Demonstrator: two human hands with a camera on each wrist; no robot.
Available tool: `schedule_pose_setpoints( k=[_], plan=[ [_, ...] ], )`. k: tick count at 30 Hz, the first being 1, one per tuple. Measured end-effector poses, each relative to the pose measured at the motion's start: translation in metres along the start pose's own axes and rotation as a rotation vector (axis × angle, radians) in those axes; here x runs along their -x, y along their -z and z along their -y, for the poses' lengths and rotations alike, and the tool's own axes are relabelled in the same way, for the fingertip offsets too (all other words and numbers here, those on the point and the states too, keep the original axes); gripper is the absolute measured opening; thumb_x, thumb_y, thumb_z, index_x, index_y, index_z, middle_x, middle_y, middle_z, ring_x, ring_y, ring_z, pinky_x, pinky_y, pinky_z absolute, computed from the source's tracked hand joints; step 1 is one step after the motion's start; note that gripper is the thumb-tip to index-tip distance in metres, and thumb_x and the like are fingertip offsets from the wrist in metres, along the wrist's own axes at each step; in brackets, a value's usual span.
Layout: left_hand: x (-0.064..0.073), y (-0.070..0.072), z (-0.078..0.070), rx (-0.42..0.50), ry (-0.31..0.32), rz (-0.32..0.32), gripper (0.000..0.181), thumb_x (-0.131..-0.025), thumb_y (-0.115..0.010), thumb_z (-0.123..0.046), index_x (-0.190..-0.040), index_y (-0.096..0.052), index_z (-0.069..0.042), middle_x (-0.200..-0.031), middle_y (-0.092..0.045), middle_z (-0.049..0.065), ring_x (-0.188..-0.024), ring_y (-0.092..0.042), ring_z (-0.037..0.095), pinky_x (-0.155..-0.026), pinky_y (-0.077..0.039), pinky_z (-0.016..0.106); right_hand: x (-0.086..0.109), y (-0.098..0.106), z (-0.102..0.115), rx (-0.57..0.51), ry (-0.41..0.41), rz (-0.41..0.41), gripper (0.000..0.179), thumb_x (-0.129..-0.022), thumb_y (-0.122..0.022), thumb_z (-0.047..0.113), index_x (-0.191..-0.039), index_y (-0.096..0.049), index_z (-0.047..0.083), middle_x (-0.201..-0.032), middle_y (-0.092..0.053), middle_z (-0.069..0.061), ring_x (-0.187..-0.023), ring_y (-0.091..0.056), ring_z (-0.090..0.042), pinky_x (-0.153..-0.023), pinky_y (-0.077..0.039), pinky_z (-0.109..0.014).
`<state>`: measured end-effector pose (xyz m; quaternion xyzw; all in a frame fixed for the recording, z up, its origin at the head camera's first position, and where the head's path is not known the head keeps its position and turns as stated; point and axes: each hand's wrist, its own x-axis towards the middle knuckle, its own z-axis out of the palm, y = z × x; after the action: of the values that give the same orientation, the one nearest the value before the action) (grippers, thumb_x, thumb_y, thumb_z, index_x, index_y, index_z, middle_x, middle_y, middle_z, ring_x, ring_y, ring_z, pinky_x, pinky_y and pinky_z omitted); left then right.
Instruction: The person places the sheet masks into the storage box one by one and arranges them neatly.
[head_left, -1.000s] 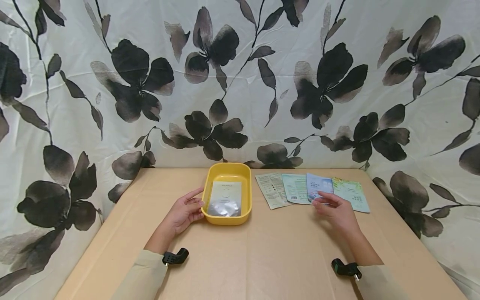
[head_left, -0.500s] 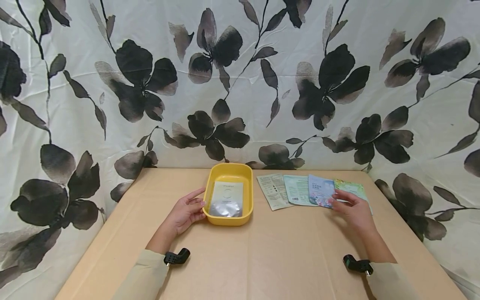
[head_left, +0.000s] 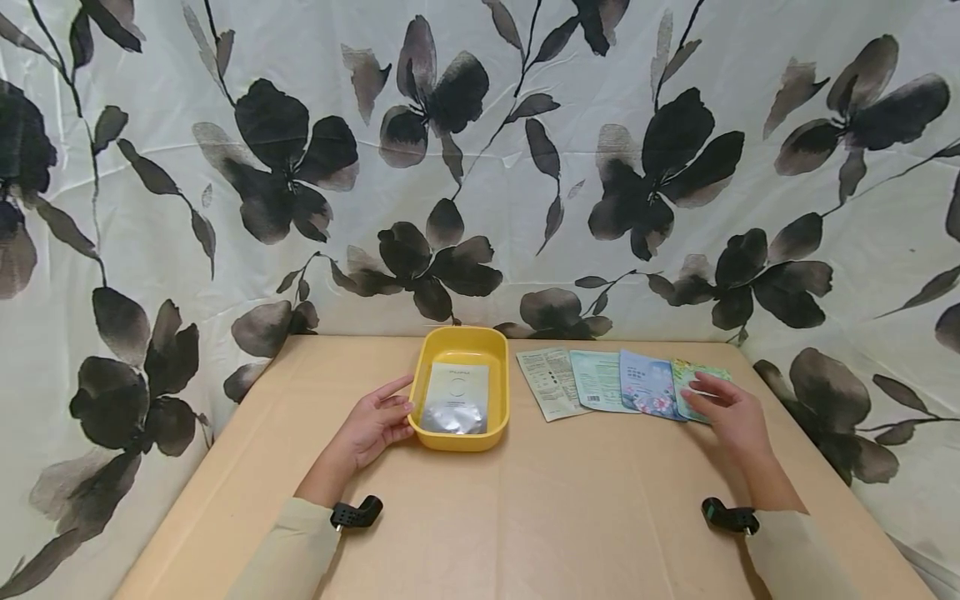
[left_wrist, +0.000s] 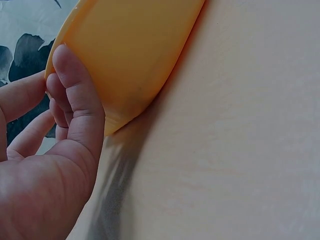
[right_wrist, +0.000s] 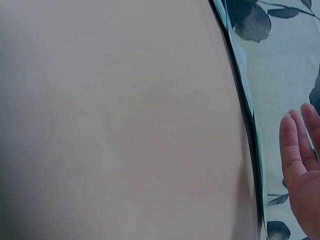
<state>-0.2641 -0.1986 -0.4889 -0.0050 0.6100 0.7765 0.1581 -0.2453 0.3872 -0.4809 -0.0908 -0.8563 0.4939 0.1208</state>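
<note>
My left hand (head_left: 371, 427) holds the left side of a yellow plastic tray (head_left: 504, 400), with its fingertips at the rim. A close look at that grip on the yellow tray (left_wrist: 130, 55) comes from the left wrist view. Inside lies a silver-and-cream foil sachet (head_left: 455, 398). My right hand (head_left: 731, 417) is over a green sachet (head_left: 681, 373) at the right end of a row, covering part of it; contact is unclear. Its fingers are loosely extended in the right wrist view, where only part of the right hand (right_wrist: 302, 170) shows.
Left of the green sachet lie a blue one (head_left: 648, 383), a pale mint one (head_left: 600, 379) and a cream printed one (head_left: 551, 387), partly overlapping. They rest on a tan table (head_left: 540, 500). Behind it hangs a floral curtain (head_left: 555, 67).
My right hand has moved right, from the blue sachet to the green one, leaving the blue one uncovered. My left hand keeps its place at the yellow tray.
</note>
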Motion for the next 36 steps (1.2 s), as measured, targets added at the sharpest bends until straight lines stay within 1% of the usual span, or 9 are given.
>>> schedule_pose_setpoints(
  k=[10,12,15,18,20,22,24,30,36],
  plan=[
    [-0.002,0.001,0.0,0.002,-0.006,0.018,0.065,-0.1,-0.063,-0.004,-0.159,-0.038,-0.018,-0.116,-0.057,0.009,-0.078,-0.064,0.012,-0.072,-0.061,0.026,-0.018,0.01,-0.008,0.069,-0.058,-0.012,0.074,-0.092,-0.071,0.052,-0.15,-0.052,0.01,-0.143,-0.06,-0.011,-0.098,-0.049,0.014,-0.076,-0.046,-0.002],
    [-0.002,0.001,0.0,0.011,-0.005,0.019,0.066,-0.1,-0.063,-0.004,-0.159,-0.038,-0.017,-0.115,-0.057,0.008,-0.077,-0.064,0.012,-0.071,-0.061,0.026,-0.022,0.012,-0.008,0.083,-0.076,-0.015,0.074,-0.092,-0.071,0.053,-0.15,-0.052,0.011,-0.148,-0.056,-0.015,-0.101,-0.049,0.01,-0.075,-0.045,-0.002],
    [-0.002,0.001,-0.001,0.013,-0.006,0.024,0.066,-0.1,-0.063,-0.005,-0.16,-0.037,-0.017,-0.114,-0.057,0.008,-0.077,-0.064,0.011,-0.072,-0.061,0.026,-0.028,0.014,-0.008,0.107,-0.094,-0.022,0.074,-0.092,-0.069,0.054,-0.151,-0.052,0.011,-0.151,-0.053,-0.017,-0.112,-0.055,-0.005,-0.077,-0.046,-0.003],
    [-0.002,0.001,-0.001,0.022,-0.001,0.017,0.064,-0.1,-0.063,-0.004,-0.159,-0.039,-0.017,-0.114,-0.057,0.008,-0.076,-0.064,0.011,-0.072,-0.061,0.027,-0.035,0.016,-0.01,0.126,-0.108,-0.03,0.074,-0.094,-0.069,0.053,-0.151,-0.051,0.011,-0.153,-0.051,-0.019,-0.129,-0.054,-0.026,-0.092,-0.052,-0.015],
    [-0.002,0.0,-0.002,0.02,-0.001,0.017,0.064,-0.1,-0.062,-0.004,-0.158,-0.039,-0.017,-0.114,-0.057,0.008,-0.077,-0.064,0.011,-0.072,-0.061,0.027,-0.04,0.018,-0.013,0.144,-0.109,-0.033,0.073,-0.095,-0.068,0.052,-0.152,-0.05,0.01,-0.155,-0.049,-0.021,-0.138,-0.049,-0.035,-0.105,-0.052,-0.033],
    [-0.003,0.0,-0.002,0.02,-0.001,0.015,0.063,-0.1,-0.062,-0.004,-0.158,-0.04,-0.017,-0.114,-0.057,0.008,-0.076,-0.064,0.012,-0.072,-0.061,0.027,-0.044,0.019,-0.016,0.145,-0.109,-0.037,0.071,-0.096,-0.068,0.049,-0.152,-0.049,0.009,-0.156,-0.046,-0.022,-0.143,-0.043,-0.041,-0.113,-0.045,-0.051],
    [-0.003,0.0,-0.002,0.02,-0.003,0.015,0.064,-0.1,-0.062,-0.003,-0.158,-0.039,-0.016,-0.113,-0.056,0.008,-0.076,-0.064,0.012,-0.072,-0.061,0.027,-0.048,0.021,-0.019,0.142,-0.111,-0.038,0.072,-0.097,-0.068,0.047,-0.153,-0.047,0.007,-0.159,-0.042,-0.023,-0.146,-0.037,-0.045,-0.116,-0.037,-0.061],
    [-0.003,0.0,-0.002,0.02,-0.007,0.026,0.066,-0.1,-0.063,-0.003,-0.16,-0.037,-0.015,-0.113,-0.056,0.007,-0.076,-0.064,0.011,-0.072,-0.061,0.026,-0.056,0.026,-0.023,0.124,-0.17,-0.025,0.075,-0.097,-0.067,0.046,-0.156,-0.041,0.006,-0.165,-0.029,-0.024,-0.152,-0.024,-0.049,-0.119,-0.03,-0.066],
    [-0.004,0.001,-0.002,0.038,0.0,0.033,0.065,-0.101,-0.061,-0.002,-0.16,-0.037,-0.016,-0.113,-0.057,0.007,-0.076,-0.064,0.011,-0.071,-0.061,0.026,-0.066,0.029,-0.029,0.152,-0.251,-0.019,0.081,-0.096,-0.068,0.048,-0.157,-0.038,0.006,-0.166,-0.025,-0.027,-0.152,-0.024,-0.049,-0.119,-0.031,-0.063]
  ],
)
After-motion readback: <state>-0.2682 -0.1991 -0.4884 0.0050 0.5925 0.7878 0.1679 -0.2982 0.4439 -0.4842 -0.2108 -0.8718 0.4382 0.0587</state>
